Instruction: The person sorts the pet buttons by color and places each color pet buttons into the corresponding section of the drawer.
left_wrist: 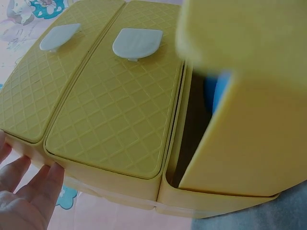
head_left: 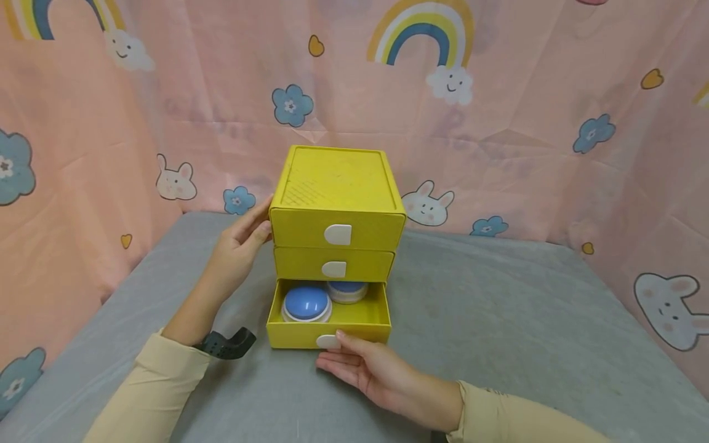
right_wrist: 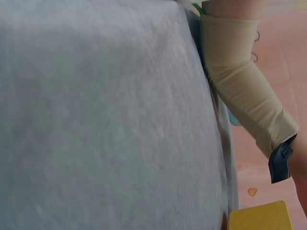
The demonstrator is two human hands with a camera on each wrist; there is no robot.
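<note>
A yellow three-drawer box [head_left: 340, 178] stands on the table, its bottom drawer [head_left: 365, 312] pulled out and the upper two closed. Inside that drawer sit two round things with blue domed tops and white bases: one [head_left: 306, 303] at the front left, another [head_left: 347, 291] farther back, partly hidden under the middle drawer. My left hand [head_left: 238, 246] rests against the box's left side with fingers extended; in the left wrist view its fingertips [left_wrist: 55, 175] touch the side edge. With thumb above and fingers below, my right hand [head_left: 376, 372] pinches the bottom drawer's white handle [head_left: 327, 341].
A grey cloth [head_left: 498, 332] covers the table. Behind and at both sides hangs a pink curtain [head_left: 515, 166] printed with rainbows, rabbits and flowers. A black wrist mount [head_left: 227, 344] sticks out from the left wrist beside the drawer.
</note>
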